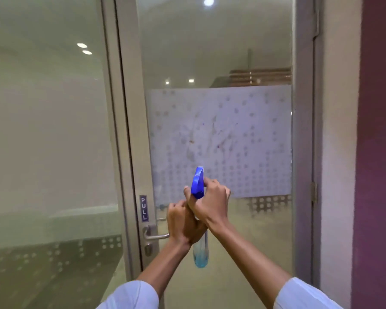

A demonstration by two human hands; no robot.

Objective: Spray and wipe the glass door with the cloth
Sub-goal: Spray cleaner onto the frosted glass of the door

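The glass door (214, 63) fills the middle of the view, with a frosted dotted band (232, 141) across it that looks smeared. In front of the band I hold a clear spray bottle (200, 253) with a little blue liquid and a blue trigger head (197, 182), nozzle toward the glass. My right hand (210, 204) grips the neck under the head. My left hand (181, 224) wraps the bottle's body just below. No cloth is in view.
A metal lever handle (155, 236) with a lock and a "PULL" label (144, 208) sits on the grey door frame left of my hands. A fixed glass panel (49, 130) stands at the left. A purple wall (379, 152) rises at the right.
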